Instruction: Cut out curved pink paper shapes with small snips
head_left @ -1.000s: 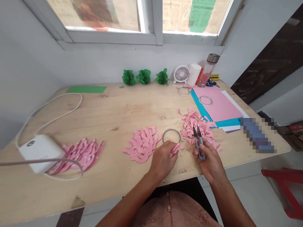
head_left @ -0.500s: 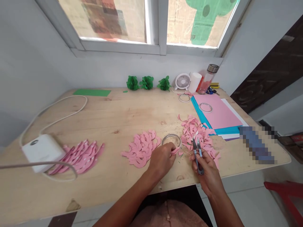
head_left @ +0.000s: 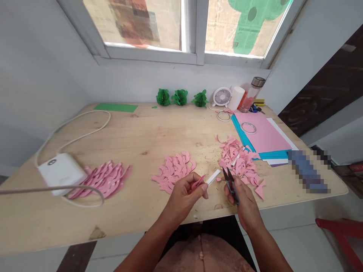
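Observation:
My left hand (head_left: pixel 187 192) is closed on a pink paper piece (head_left: pixel 198 183). A narrow white band (head_left: pixel 213 176) juts from the same fingers; I cannot tell whether it is a tape roll seen edge-on or a length of tape. In my right hand (head_left: pixel 244 196) are thread snips (head_left: pixel 231 183), their dark blades pointing away from me and slightly apart, just right of the white band. Cut wavy pink paper pieces (head_left: pixel 172 172) lie in a pile beyond my left hand. Pink paper scraps (head_left: pixel 239 156) are heaped beyond the snips.
At left a white power bank (head_left: pixel 62 173) with a cable sits beside more pink pieces (head_left: pixel 104 179). Coloured sheets (head_left: pixel 269 132) bear a tape ring (head_left: pixel 248 128) at right. Green paper shapes (head_left: pixel 179 97), a small fan (head_left: pixel 222 97) and a bottle (head_left: pixel 252 94) line the wall.
My left hand has lifted and turned, bringing the pink piece and white band into view. The tape ring by that hand no longer lies flat on the table. The snips have shifted slightly left.

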A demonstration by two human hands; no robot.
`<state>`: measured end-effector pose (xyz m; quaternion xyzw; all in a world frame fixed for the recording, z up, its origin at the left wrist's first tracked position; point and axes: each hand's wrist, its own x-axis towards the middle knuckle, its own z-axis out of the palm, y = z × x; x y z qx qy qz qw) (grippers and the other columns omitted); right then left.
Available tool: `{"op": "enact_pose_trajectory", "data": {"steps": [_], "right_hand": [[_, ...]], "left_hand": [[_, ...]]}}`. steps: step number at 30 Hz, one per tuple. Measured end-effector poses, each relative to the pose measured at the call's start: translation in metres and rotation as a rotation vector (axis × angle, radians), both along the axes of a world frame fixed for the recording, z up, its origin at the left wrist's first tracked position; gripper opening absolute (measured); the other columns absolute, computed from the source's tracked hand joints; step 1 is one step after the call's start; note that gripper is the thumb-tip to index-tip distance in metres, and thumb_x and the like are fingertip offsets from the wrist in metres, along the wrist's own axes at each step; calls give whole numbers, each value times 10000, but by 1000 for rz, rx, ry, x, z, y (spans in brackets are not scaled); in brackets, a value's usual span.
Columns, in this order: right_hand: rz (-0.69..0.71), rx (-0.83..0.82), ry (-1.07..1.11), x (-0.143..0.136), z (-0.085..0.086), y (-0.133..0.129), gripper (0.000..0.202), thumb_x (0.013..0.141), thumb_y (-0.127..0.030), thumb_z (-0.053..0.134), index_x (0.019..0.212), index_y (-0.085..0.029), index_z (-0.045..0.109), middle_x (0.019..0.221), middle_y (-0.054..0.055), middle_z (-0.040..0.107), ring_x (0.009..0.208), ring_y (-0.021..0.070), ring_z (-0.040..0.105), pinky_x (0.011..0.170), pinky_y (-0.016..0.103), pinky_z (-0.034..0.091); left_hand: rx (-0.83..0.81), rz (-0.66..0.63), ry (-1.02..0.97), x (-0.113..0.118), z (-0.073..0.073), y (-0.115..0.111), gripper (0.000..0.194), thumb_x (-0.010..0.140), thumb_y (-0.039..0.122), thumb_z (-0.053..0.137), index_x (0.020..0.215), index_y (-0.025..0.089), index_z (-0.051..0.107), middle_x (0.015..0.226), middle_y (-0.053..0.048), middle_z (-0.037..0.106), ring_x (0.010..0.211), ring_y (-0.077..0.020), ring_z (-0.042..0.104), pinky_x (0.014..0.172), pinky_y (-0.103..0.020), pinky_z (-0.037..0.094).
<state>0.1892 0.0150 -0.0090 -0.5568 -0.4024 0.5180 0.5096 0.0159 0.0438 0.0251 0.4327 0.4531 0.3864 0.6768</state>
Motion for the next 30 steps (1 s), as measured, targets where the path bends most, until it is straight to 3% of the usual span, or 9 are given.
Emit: {"op": "enact_pose_trajectory", "data": {"steps": [5, 9, 13, 16, 23, 30], "right_hand": [[55, 16, -223, -2, 2, 0, 361, 880, -491, 449, 930, -169, 604, 635, -17, 467, 522, 102, 370, 468, 221, 276], [94, 62, -380, -2, 5, -3, 349, 898, -454, 424, 1008, -180, 610, 682, -5, 496, 620, 131, 470, 559, 234, 371], [99, 143, -480, -1, 6, -5, 334, 906, -425, 419, 1064, -195, 603, 737, 8, 533, 729, 157, 535, 682, 257, 424], [123, 174, -537, 0, 8, -6, 325, 910, -416, 417, 1062, -201, 607, 749, 13, 554, 727, 160, 549, 671, 254, 428], [103, 197, -551, -2, 10, -6, 352, 919, -430, 387, 997, -196, 639, 722, 23, 578, 672, 157, 545, 616, 253, 422], [98, 115, -395, -6, 7, -4, 414, 917, -477, 378, 998, -167, 640, 613, -14, 469, 564, 122, 453, 514, 233, 333]], "left_hand": [[-6, 53, -16, -4, 2, -6, 227, 699, 341, 685, 646, 177, 538, 586, -8, 619, 445, -77, 365, 439, -196, 217], [5, 55, -6, -5, 2, -7, 199, 693, 318, 684, 643, 175, 556, 586, -7, 619, 470, -89, 403, 460, -199, 251], [49, 28, 18, -6, 3, -7, 191, 704, 312, 676, 639, 174, 562, 571, 10, 593, 533, -106, 458, 542, -212, 327], [92, 18, 42, -6, 2, -6, 194, 715, 315, 670, 633, 176, 562, 576, 10, 585, 581, -122, 483, 605, -228, 356], [97, 5, 66, -5, 0, -5, 203, 716, 339, 663, 635, 181, 565, 596, 2, 580, 602, -139, 485, 622, -237, 362], [109, 7, 65, -5, -2, -5, 188, 728, 311, 657, 630, 176, 570, 589, 14, 579, 575, -118, 459, 599, -226, 346]]}}
